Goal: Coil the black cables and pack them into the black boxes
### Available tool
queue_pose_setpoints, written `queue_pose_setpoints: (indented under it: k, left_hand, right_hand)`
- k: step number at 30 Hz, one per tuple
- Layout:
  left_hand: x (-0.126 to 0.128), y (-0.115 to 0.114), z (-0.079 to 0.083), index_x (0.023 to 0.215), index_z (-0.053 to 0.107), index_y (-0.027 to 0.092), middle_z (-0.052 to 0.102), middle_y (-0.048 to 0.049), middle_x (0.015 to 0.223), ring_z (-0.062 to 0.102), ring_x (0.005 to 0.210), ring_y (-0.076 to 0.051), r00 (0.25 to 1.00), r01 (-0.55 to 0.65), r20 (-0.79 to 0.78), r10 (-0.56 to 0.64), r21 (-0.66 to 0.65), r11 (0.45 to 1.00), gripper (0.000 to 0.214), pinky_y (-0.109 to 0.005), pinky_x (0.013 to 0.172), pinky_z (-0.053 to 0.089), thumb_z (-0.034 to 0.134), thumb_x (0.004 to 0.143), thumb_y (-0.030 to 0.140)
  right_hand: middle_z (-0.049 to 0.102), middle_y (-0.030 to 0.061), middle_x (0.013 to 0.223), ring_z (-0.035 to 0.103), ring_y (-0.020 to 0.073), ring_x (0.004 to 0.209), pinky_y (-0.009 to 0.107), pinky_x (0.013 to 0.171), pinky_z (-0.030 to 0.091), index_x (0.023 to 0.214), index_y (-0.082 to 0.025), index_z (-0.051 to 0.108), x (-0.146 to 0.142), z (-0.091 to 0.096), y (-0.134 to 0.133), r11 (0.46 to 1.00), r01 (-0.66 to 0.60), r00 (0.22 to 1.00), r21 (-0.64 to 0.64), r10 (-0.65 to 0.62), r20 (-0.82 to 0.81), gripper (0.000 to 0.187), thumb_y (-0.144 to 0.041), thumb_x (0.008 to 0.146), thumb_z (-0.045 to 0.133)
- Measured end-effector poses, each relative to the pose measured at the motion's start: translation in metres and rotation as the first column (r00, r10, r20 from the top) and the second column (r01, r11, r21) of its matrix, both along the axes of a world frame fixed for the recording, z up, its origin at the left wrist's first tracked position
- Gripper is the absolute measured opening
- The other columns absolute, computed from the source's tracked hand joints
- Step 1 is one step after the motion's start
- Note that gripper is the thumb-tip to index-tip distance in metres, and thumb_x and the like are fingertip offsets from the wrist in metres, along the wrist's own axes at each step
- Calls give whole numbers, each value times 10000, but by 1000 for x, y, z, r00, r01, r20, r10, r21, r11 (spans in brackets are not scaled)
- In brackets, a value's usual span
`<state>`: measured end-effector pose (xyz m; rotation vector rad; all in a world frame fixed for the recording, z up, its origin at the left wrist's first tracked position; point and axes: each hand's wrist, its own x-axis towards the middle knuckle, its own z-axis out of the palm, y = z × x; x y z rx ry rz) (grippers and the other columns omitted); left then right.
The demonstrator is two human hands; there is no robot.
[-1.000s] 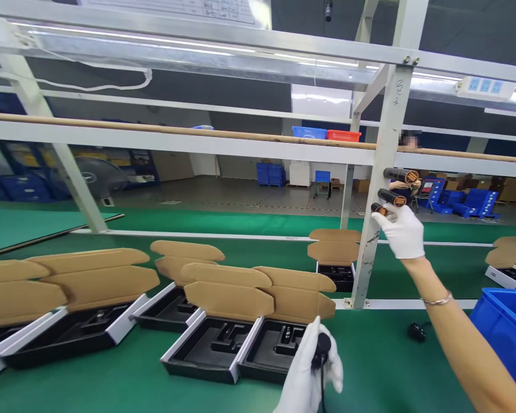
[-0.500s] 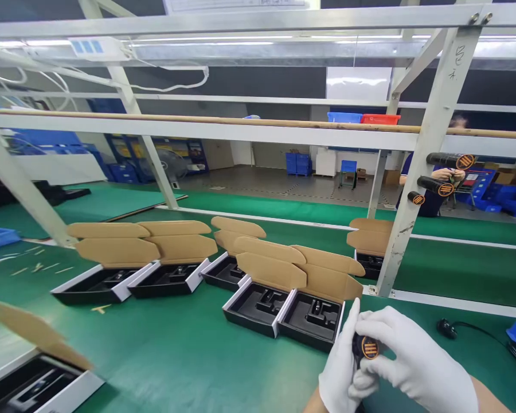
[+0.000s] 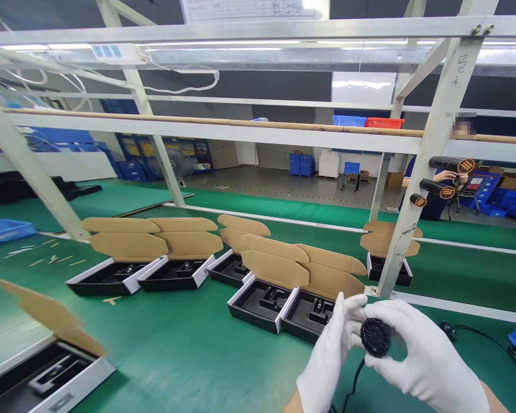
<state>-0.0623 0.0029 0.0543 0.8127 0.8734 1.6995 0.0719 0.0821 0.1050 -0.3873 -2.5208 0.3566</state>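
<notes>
Round black ribbed device [image 3: 375,337] gripped between closed white-gloved left hand [image 3: 330,351] and white-gloved right hand [image 3: 422,357], above the green counter [image 3: 163,355], thin black cable [image 3: 353,387] hanging below, just beside an open black foam-lined box [image 3: 309,314] with tan cardboard flaps, white steel upright [image 3: 430,143] beyond

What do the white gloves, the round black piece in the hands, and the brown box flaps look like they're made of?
The gloves look like matte white knit fabric, probably cotton or nylon, with soft folds at the fingers. The round piece seems to be moulded black plastic or rubber, ribbed and dull; the look leaves that open. The flaps look like matte tan cardboard, with creased fold lines.
</notes>
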Motion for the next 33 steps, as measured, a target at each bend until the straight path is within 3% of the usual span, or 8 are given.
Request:
queue_pose_setpoints:
  k: [7, 11, 14, 23, 26, 28, 30, 33]
  left_hand:
    - [9, -4, 9, 969, 713, 194, 669, -66, 1045, 587, 1050, -210, 988, 58, 133, -78, 147, 987, 207, -340, 987, 449, 654, 868, 365]
    - [6, -7, 8, 858, 657, 188, 611, -9, 837, 590, 787, -135, 984, 24, 175, -35, 67, 997, 282, -260, 726, 489, 740, 791, 449]
    - [2, -10, 13, 815, 612, 174, 591, 15, 756, 558, 617, -107, 994, -104, 16, 105, -42, 994, 394, -259, 608, 466, 793, 706, 507]
    - [-2, -18, 27, 790, 595, 198, 612, 13, 731, 563, 660, -145, 954, -243, -207, 214, -124, 962, 484, -285, 623, 474, 836, 587, 565]
    - [-10, -15, 9, 883, 652, 195, 673, -43, 892, 614, 856, -201, 958, -123, -267, 109, -35, 992, 517, -353, 840, 496, 659, 729, 689]
    - [-14, -15, -17, 945, 689, 188, 698, -87, 957, 628, 959, -243, 969, 93, -219, -113, -98, 991, 693, -427, 963, 461, 422, 788, 808]
    - [-17, -23, -50, 959, 718, 189, 722, -115, 890, 664, 931, -286, 931, 326, -80, -357, -266, 907, 853, -505, 990, 449, 308, 727, 900]
    - [-23, -56, -87, 1084, 704, 275, 738, -92, 903, 683, 938, -312, 956, 230, -90, -278, -356, 906, 720, -515, 986, 475, 508, 692, 846]
  right_hand:
    - [685, 33, 1090, 681, 188, 964, 307, 813, 581, 1136, -278, 571, 2, 0, -5, 999, -21, 993, 44, 26, -114, 449, -136, 711, 588]
    - [670, 38, 1134, 670, 189, 1007, 299, 839, 581, 1163, -276, 542, 9, -1, 2, 999, -27, 997, 20, 29, -72, 486, -131, 700, 573]
    - [664, 43, 1149, 674, 190, 989, 303, 840, 584, 1188, -272, 530, 16, -6, 12, 1000, -26, 999, 5, 26, -38, 499, -150, 707, 580]
    - [667, 45, 1179, 656, 230, 1090, 311, 860, 584, 1227, -306, 555, 25, -21, 23, 998, -63, 997, 26, 64, -35, 487, -280, 769, 720]
    - [668, 44, 1178, 648, 227, 1106, 315, 891, 570, 1236, -311, 551, 27, -21, 20, 993, -113, 988, 18, 114, -101, 480, -297, 787, 719]
    - [652, 56, 1213, 632, 234, 1130, 349, 933, 553, 1229, -288, 548, 20, -23, 22, 997, -55, 988, -52, 47, -150, 441, -277, 806, 675]
    - [623, 78, 1254, 629, 236, 1125, 391, 964, 532, 1230, -255, 534, 3, -31, 31, 984, 74, 978, -161, -103, -181, 404, -272, 834, 614]
    - [617, 105, 1222, 639, 228, 1069, 409, 981, 501, 1209, -198, 532, -39, -57, 52, 947, 215, 959, -240, -252, -132, 361, -274, 857, 555]
